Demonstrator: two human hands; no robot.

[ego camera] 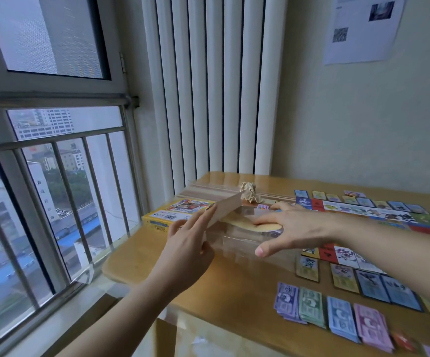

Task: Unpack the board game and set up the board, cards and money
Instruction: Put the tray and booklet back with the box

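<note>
Money stacks (333,315) are fanned lower right (four colours), cards (378,287) and board (368,213) above them. Centre frame, cardboard flap (228,210) is pinched by left hand (190,246); right hand (296,228) is laid flat, fingers spread, on clear tray (237,244).

A grey-framed glass window (46,34) with grey metal guard bars (51,143) occupies the left side and admits daylight. A white vertical-column radiator (214,86) stands far centre. The cream painted wall (350,130) on the right carries a white printed paper sheet (363,29). A light wooden table (234,287) stands below.
</note>
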